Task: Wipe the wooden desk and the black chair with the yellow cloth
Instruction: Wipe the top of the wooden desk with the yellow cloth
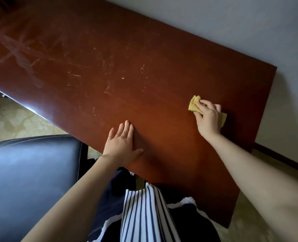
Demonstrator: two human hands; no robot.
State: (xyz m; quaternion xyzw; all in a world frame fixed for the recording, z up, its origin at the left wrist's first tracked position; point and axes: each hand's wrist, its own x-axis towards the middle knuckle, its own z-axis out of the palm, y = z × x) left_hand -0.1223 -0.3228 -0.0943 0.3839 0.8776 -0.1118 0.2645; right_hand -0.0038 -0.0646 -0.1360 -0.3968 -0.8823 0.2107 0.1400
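Head view; which step is in hand?
— Desk wiping, I judge; the right hand (208, 117) has its fingers curled on the yellow cloth (194, 104), pressed to the tabletop (109, 49) at right of frame; the left hand (122, 145) lies flat, fingers straight and together.
— Next?
— Probably sweeping toward the streaked upper left; the black chair (31, 163), lower left, comes afterwards.

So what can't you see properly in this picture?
Head view:
- Yellow cloth: its middle is hidden under the right hand.
- Wooden desk: its far end is cut off by the left and top edges, and the top hides its underside.
- Black chair: cut off at the left and bottom edges.
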